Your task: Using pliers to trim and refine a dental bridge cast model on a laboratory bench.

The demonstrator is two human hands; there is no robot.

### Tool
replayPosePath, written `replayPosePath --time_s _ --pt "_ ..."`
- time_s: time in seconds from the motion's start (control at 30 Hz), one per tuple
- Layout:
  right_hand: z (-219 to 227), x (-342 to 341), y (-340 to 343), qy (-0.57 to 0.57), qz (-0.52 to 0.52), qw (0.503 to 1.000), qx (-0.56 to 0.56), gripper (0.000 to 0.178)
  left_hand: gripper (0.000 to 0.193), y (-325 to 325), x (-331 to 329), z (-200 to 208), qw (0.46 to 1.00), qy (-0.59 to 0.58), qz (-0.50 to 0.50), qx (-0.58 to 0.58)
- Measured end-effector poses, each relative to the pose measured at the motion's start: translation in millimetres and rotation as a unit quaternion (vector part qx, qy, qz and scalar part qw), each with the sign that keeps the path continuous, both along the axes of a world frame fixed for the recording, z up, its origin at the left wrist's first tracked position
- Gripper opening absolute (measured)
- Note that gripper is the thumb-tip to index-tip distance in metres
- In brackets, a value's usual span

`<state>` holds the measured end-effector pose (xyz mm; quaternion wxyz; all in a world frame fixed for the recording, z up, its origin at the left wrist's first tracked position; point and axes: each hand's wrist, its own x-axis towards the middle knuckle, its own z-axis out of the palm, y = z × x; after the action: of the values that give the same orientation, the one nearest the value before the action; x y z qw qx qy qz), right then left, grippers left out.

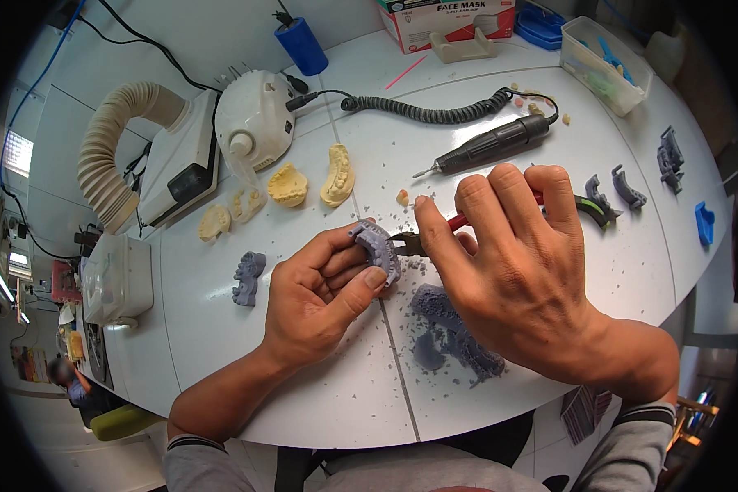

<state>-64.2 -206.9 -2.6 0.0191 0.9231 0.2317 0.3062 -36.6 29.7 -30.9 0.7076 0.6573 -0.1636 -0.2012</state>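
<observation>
My left hand (307, 303) holds a grey-purple dental arch model (377, 252) between thumb and fingers, raised over the white table. Closed around a pair of cutting pliers (413, 243) with red, black and green handles is my right hand (521, 271). The plier jaws meet the model's right side; whether they bite into it I cannot tell. Beneath my right hand lies a heap of grey support scraps (443, 307), partly hidden by it. Small grey chips are scattered around the heap.
Yellow plaster models (336, 176) and a grey model (248, 279) lie to the left. A black rotary handpiece (500, 143) rests beyond my right hand, its coiled cord running to a white control unit (256, 115). More grey pieces (629, 189) and a clear bin (607, 70) are on the right.
</observation>
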Motion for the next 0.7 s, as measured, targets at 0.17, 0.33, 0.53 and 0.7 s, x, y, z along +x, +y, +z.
replayPosePath --time_s 0.17,0.33,0.53,0.7 --pt "-4 -3 3 -0.004 0.009 1.0 -0.002 0.031 0.045 1 -2 5 1.0 0.006 -0.008 0.014" --pt "0 -2 2 -0.008 0.019 1.0 0.001 0.03 0.044 3 -3 5 0.999 -0.002 -0.013 0.033" --pt "-6 -2 4 -0.046 0.032 0.998 0.014 0.015 0.044 3 -2 3 0.999 -0.009 -0.016 0.031" --pt "1 -4 -4 0.046 0.035 0.998 -0.004 0.026 0.048 4 -1 1 1.0 -0.006 -0.011 0.027"
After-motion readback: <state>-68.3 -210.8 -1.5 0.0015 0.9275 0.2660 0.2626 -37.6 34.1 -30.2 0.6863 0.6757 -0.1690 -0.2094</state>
